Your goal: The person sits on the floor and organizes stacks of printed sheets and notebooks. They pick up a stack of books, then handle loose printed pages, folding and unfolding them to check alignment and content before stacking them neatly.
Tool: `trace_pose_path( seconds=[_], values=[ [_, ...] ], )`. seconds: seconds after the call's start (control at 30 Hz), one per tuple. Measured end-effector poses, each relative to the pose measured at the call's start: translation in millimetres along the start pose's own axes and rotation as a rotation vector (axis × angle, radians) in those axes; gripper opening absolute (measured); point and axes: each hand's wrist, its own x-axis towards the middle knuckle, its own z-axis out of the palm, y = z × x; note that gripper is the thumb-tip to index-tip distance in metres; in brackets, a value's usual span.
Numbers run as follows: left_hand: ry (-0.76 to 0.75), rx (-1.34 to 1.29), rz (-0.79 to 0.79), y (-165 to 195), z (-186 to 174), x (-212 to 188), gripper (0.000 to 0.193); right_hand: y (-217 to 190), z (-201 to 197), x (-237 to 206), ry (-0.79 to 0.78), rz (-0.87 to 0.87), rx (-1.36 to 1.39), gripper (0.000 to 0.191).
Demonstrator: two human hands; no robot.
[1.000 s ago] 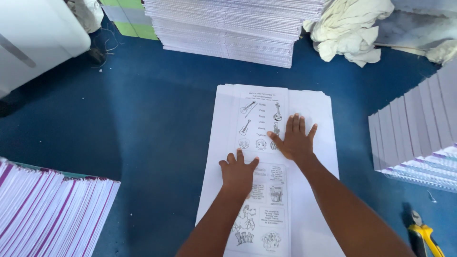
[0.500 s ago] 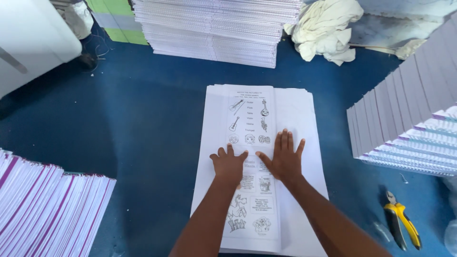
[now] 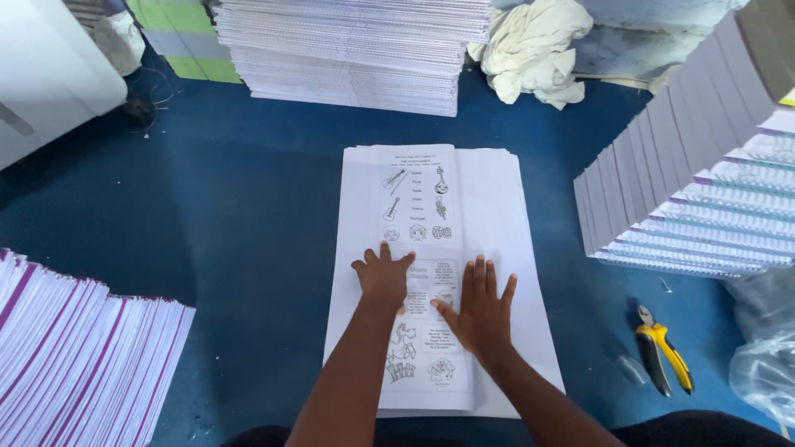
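A stack of white sheets [image 3: 497, 215] lies on the blue surface [image 3: 232, 232] in front of me. On top lies a narrower folded sheet [image 3: 414, 207] printed with small drawings of instruments and other pictures. My left hand [image 3: 383, 277] presses flat on the folded sheet near its left edge, fingers spread. My right hand [image 3: 480, 310] lies flat just to the right and a little nearer to me, on the sheet's right edge. Neither hand grips anything.
A tall pile of spiral-bound booklets [image 3: 356, 50] stands at the back. More bound booklets [image 3: 687, 199] lean at the right, and purple-edged sheets [image 3: 74, 356] fan out at the left. Yellow-handled pliers [image 3: 662, 352] lie at the right. A crumpled white cloth [image 3: 534, 50] sits behind. Clear plastic [image 3: 762, 348] lies at far right.
Both hands have slid down the printed sheet toward me. The right hand moved from above the left hand to below and right of it.
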Motion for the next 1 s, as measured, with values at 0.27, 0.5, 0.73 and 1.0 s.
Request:
trace_pose_path(
  seconds=[0.27,0.5,0.73,1.0],
  values=[
    [0.020,-0.011,-0.007,-2.0,1.8,-2.8,0.116,-6.9,-11.4,-43.2,0.010,-0.022,0.022,0.100],
    [0.009,-0.087,-0.033,-8.5,2.3,-8.6,0.117,-11.4,-14.2,-76.7,0.009,-0.055,0.044,0.099],
    [0.079,-0.159,-0.057,-10.2,15.0,-10.7,0.105,-13.6,-15.1,-92.8,-0.176,-0.066,0.073,0.101],
    [0.359,-0.144,-0.046,26.9,45.2,-17.5,0.024,-8.6,-16.5,-89.8,-0.107,-0.098,0.158,0.095]
  ],
)
